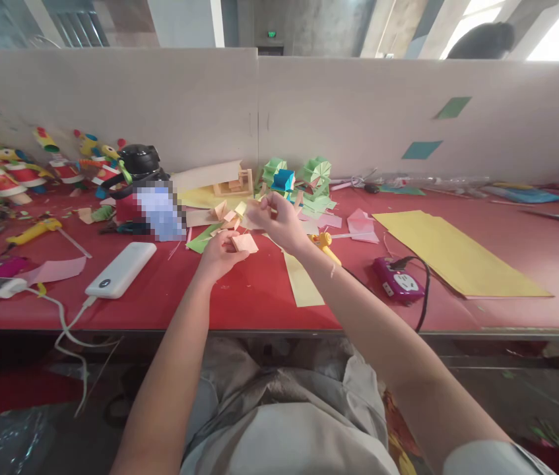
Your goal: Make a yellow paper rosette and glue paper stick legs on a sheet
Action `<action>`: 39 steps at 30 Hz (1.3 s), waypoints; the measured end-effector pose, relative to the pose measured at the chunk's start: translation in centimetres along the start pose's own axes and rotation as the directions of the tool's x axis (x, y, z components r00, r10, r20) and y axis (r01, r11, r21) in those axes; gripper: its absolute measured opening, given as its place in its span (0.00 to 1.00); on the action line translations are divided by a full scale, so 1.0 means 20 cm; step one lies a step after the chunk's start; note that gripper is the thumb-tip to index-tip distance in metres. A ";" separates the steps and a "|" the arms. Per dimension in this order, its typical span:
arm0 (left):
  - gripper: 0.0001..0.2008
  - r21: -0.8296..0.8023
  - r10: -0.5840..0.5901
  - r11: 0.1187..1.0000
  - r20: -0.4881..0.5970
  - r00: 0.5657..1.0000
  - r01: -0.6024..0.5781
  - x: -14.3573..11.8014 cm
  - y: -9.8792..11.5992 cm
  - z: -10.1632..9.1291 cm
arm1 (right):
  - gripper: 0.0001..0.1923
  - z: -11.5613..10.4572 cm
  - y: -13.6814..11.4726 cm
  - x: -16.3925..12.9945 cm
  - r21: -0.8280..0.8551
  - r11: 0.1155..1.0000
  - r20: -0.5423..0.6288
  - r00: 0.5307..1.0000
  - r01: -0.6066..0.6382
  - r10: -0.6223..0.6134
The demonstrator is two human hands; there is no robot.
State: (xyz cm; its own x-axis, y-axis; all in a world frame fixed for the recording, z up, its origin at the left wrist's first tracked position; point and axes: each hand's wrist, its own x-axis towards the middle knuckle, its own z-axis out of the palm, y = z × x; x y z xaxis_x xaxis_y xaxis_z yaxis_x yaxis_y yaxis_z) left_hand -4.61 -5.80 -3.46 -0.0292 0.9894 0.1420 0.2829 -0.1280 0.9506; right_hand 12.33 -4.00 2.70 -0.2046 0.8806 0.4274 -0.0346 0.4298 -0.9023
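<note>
Red table point(239, 297): left hand point(217, 256) pinches folded paper piece point(245, 243); right hand point(279, 221) grips another beyond; keep creases aligned, pressure light.

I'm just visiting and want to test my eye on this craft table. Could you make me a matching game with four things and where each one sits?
Things:
1. white power bank
2. purple power socket
3. yellow paper sheets
4. folded peach paper piece

Places:
A. held in the left hand
B. far right on the red table
C. left of the left hand, cable attached
D. right of the right hand's forearm, black cord plugged in

Pairs: 1-C, 2-D, 3-B, 4-A
</note>
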 end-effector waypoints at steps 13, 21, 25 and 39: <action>0.29 -0.028 0.003 1.000 0.035 0.999 -0.002 -0.01 -0.01 0.02 | 0.29 -0.16 0.15 -0.22 0.134 0.990 0.054 0.998 -0.037 0.030; 0.31 0.009 0.015 1.000 0.041 0.999 -0.015 -0.01 0.00 0.01 | 0.17 -0.16 0.19 -0.23 0.160 0.986 0.009 0.999 -0.050 0.049; 0.31 0.007 0.020 1.000 0.054 0.998 -0.020 -0.01 -0.01 0.00 | 0.15 -0.16 0.20 -0.23 0.226 0.969 -0.019 0.994 -0.099 0.106; 0.30 -0.032 0.025 0.999 0.072 0.997 -0.023 -0.03 0.01 0.02 | 0.26 -0.16 0.23 -0.22 0.242 0.947 -0.062 0.970 -0.213 0.234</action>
State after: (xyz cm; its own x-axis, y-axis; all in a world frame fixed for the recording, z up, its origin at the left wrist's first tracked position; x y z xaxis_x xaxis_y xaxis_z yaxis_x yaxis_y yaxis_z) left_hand -4.20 -6.38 -3.47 0.0471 0.9882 0.1455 0.2527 -0.1527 0.9554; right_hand 16.26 -5.17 -3.18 -0.1462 0.9673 0.2072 -0.2257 0.1714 -0.9590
